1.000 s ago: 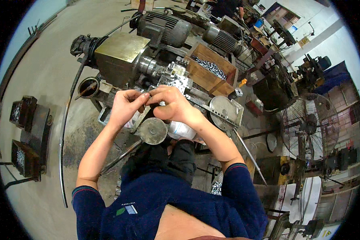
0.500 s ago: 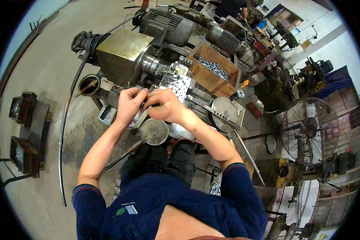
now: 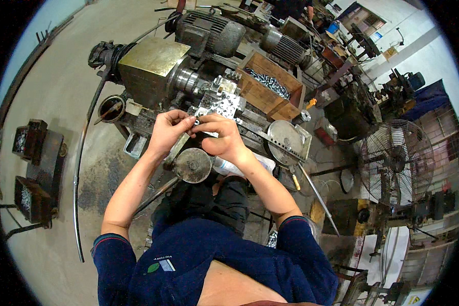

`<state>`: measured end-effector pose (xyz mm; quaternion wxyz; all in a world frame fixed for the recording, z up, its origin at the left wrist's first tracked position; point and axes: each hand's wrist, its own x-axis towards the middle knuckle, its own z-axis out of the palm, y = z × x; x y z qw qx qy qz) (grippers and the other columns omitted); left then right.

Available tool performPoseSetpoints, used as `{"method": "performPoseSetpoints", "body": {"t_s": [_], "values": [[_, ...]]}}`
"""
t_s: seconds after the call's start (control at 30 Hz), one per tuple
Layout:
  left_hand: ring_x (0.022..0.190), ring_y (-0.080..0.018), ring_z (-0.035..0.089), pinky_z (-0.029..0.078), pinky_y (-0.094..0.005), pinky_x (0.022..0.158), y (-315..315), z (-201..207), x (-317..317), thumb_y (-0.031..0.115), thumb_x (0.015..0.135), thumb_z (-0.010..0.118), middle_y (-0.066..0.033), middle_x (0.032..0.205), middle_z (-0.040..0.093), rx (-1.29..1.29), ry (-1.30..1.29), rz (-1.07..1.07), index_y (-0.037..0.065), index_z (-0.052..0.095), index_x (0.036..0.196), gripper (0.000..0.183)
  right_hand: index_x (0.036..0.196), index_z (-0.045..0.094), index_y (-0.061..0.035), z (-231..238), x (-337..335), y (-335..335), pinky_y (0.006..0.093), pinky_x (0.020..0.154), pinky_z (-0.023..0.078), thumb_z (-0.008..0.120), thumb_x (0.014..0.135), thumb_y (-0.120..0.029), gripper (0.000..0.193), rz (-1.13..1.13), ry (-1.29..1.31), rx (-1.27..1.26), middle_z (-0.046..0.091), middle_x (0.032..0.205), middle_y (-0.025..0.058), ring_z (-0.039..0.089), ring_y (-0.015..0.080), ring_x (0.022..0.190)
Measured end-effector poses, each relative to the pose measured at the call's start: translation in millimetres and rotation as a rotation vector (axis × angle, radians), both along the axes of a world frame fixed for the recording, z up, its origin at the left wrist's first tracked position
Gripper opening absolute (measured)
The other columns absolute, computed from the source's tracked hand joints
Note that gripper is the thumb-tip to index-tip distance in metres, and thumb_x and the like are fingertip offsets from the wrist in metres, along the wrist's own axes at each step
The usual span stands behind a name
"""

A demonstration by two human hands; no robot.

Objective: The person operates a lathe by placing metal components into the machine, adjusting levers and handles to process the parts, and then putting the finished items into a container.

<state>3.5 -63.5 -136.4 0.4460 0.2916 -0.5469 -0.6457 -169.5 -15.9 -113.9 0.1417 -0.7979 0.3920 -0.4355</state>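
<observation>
My left hand [image 3: 168, 133] and my right hand [image 3: 221, 135] meet over the front of a small lathe. Between their fingertips shows a small shiny metal part [image 3: 197, 121], largely covered by the fingers. Both hands are closed in a pinch around it. Just beyond them lies the lathe's metal slide [image 3: 220, 104], strewn with dark chips. To its left is the steel spindle [image 3: 187, 80] in front of the brass-coloured headstock cover [image 3: 155, 55]. Below my right hand sits a round metal handwheel [image 3: 193, 166].
A wooden box [image 3: 275, 104] of small metal parts stands behind the slide. Another round disc [image 3: 285, 140] with a long lever is at right. Two dark bins [image 3: 31, 199] of parts stand on the left. A large fan [image 3: 395, 162] is far right; a person [image 3: 290, 9] is at the back.
Both hands have shifted slightly to the right, and the fingertips now show a small metal part between them. My right wrist has turned, uncovering more of the handwheel.
</observation>
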Motion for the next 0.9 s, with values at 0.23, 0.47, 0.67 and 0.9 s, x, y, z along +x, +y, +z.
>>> {"method": "performPoseSetpoints", "body": {"t_s": [0.23,0.47,0.67,0.9], "values": [[0.06,-0.0166,0.063,0.052,-0.0283,0.059,6.2,-9.4,1.2,0.03,0.094,0.051,-0.0087,0.072,0.065,0.31,0.099,-0.157,-0.001,0.062,0.088,0.034,0.082,0.069,-0.0065,-1.9,3.0,4.6,0.0357,0.069,0.05,0.062,0.054,-0.005,0.029,-0.018,-0.043,-0.158,0.065,0.093,0.0142,0.06,0.0292,0.079],[0.06,-0.0118,0.061,0.049,-0.026,0.057,6.5,-12.0,-0.3,0.027,0.092,0.055,-0.0054,0.072,0.064,0.2,0.098,-0.149,0.001,0.064,0.087,0.028,0.081,0.068,-0.0057,3.0,4.6,10.2,0.0373,0.071,0.049,0.062,0.053,-0.007,0.028,-0.038,-0.022,-0.115,0.064,0.095,0.0134,0.059,0.0297,0.081],[0.05,-0.0103,0.055,0.043,-0.0244,0.047,6.4,1.4,1.8,0.023,0.088,0.061,-0.0058,0.057,0.059,-0.069,-0.197,-0.018,-0.004,0.064,0.073,0.031,0.078,0.068,-0.005,6.0,6.0,12.3,0.038,0.072,0.049,0.061,0.054,-0.01,0.025,-0.067,0.114,-0.071,0.064,0.091,0.012,0.057,0.0301,0.08],[0.051,-0.0089,0.055,0.044,-0.0252,0.047,-7.0,19.8,16.8,0.027,0.088,0.062,-0.0046,0.055,0.059,-0.181,-0.46,-0.089,-0.005,0.065,0.076,0.034,0.076,0.068,-0.0046,7.9,0.4,-7.2,0.039,0.067,0.048,0.062,0.054,-0.01,0.024,0.049,0.262,0.003,0.063,0.082,0.0124,0.057,0.0313,0.075]]}}
